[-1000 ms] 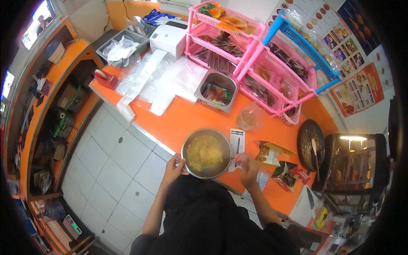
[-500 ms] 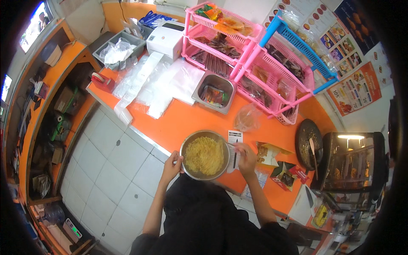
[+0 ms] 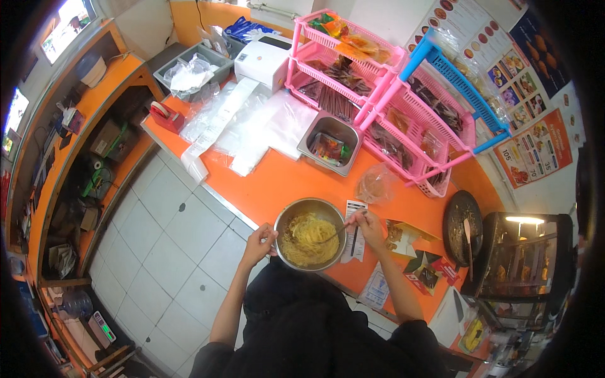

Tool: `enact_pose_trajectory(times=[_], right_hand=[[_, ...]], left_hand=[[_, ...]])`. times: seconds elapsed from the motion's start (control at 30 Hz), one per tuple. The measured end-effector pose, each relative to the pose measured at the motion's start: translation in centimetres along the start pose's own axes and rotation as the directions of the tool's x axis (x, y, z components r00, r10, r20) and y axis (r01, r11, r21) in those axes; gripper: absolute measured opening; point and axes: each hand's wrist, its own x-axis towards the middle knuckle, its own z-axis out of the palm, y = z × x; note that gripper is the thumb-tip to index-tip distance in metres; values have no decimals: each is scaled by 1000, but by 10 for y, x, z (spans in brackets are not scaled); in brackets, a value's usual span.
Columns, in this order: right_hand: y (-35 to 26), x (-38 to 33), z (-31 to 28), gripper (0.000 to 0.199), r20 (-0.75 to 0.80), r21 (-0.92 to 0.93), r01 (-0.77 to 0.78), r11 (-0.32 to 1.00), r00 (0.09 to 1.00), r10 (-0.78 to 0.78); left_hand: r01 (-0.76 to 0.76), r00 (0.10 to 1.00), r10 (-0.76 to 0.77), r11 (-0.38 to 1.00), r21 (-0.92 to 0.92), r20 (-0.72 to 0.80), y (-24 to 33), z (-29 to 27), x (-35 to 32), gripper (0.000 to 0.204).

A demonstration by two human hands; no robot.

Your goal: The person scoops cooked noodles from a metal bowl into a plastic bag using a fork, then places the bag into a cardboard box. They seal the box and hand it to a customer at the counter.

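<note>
A round steel bowl [image 3: 315, 205] is at the near edge of the orange counter, close to my body. Yellow noodles [image 3: 307, 247] lie in it, swirled into a mound. My left hand [image 3: 260, 243] pinches the bowl's left rim between thumb and fingers. At the right rim my right hand [image 3: 368, 228] is closed on a thin metal utensil [image 3: 334, 235]. Its shaft slants down into the noodles, which hide its tip, so its kind is unclear. A printed paper slip [image 3: 354, 242] lies under that hand, beside the bowl.
Beyond the bowl stand a steel container [image 3: 329, 143] with packets and a tied plastic bag [image 3: 375, 184]. Pink basket racks [image 3: 353, 82] line the back. At right are opened food boxes [image 3: 423, 272], a dark pan [image 3: 455, 230] with a spatula and a lit display case [image 3: 522, 252].
The utensil now reaches into the noodles, where before it was at the right rim. The noodles have been drawn into a swirl. My left hand keeps its hold, and the whole view has shifted slightly.
</note>
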Motion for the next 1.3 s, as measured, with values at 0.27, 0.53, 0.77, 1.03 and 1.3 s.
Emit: enact_pose_trajectory(times=[0.27,0.53,0.77,1.03,1.3], right_hand=[[11,-26,43,32,-51,-144,188,972,979,-197],[-40,32,23,28,-64,-559,361,747,879,-473],[4,61,67,30,172,10,154,988,973,-154],[-23,18,-12,33,194,-263,130,956,978,-79],[-14,-4,21,31,-251,-136,204,969,939,-233]], left_hand=[[-119,993,119,992,48,2,-11,2,9,23],[-89,994,90,996,-25,53,1,-6,13,20],[-79,996,80,996,-36,35,-4,-2,18,16],[-111,994,111,994,-15,-13,-5,2,15,16],[-121,992,120,993,19,41,2,6,10,16]])
